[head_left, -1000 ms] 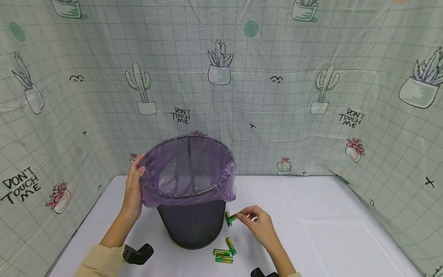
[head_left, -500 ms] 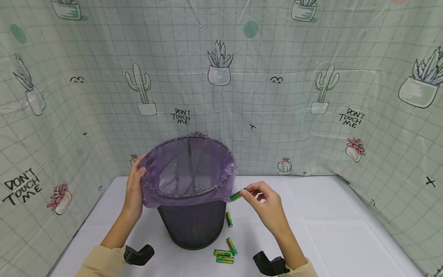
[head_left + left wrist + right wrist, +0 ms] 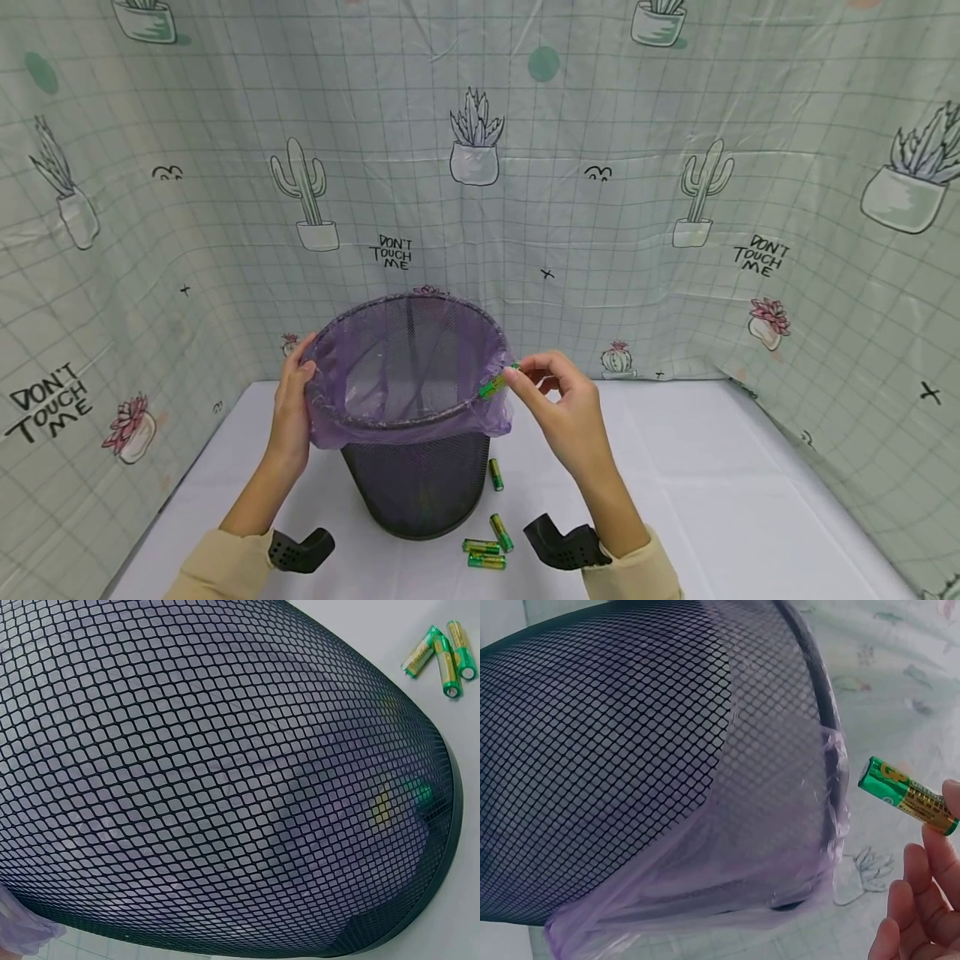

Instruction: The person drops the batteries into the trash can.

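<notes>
A black mesh wastebasket (image 3: 416,492) stands on the table, lined with a thin purple bin bag (image 3: 431,433) folded over its rim. My left hand (image 3: 288,408) grips the rim on the left, thumb at the edge. Between thumb and fingertips, my right hand (image 3: 566,408) pinches a green and gold battery (image 3: 493,386) near the right side of the rim. In the right wrist view this battery (image 3: 907,795) sits just beyond the rim, apart from the bag. Blurred yellow and green shapes (image 3: 384,806) show through the mesh low in the basket.
Right of the basket's base, one battery (image 3: 497,474) lies alone on the white tablecloth (image 3: 690,500). A cluster of further batteries (image 3: 487,562) lies closer to me. Behind and at both sides hangs a patterned grid curtain (image 3: 547,225).
My right hand has lifted the battery from beside another one on the table, up and slightly left to the basket's rim. The left hand and basket stay put.
</notes>
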The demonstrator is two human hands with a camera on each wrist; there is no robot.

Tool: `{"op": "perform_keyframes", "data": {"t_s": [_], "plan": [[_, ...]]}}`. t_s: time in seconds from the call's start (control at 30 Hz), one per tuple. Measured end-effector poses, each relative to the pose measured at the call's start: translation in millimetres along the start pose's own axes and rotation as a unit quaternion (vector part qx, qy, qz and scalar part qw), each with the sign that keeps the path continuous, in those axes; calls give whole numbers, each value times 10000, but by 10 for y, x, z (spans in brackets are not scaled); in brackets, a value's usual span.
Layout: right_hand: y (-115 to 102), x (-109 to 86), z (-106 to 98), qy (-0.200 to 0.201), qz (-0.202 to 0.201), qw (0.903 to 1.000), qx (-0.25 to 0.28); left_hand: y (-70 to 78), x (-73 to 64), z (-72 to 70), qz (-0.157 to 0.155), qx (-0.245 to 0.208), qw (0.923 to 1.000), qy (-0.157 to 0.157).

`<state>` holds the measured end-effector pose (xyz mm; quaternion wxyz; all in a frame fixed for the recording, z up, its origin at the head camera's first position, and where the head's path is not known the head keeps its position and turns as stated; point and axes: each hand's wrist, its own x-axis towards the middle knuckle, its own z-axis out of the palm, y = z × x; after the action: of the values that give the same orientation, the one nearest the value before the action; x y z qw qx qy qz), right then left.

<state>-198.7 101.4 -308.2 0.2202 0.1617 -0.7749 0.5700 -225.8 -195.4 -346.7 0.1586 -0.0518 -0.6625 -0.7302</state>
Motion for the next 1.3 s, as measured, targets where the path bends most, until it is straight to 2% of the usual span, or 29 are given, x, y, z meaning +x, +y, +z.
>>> {"op": "perform_keyframes", "data": {"t_s": [0.13, 0.6, 0.93, 1.3], "plan": [[-40, 46, 54, 4, -254, 9997, 41, -6, 2, -3, 7, 39, 10000, 20], [85, 87, 206, -169, -478, 9986, -122, -9, -3, -2, 99, 26, 9999, -60], [91, 96, 215, -316, -276, 9987, -277, -17, -1, -5, 72, 38, 9999, -70], [162, 28, 181, -294, -311, 9987, -267, -19, -1, -1, 122, -28, 9999, -66]]}}
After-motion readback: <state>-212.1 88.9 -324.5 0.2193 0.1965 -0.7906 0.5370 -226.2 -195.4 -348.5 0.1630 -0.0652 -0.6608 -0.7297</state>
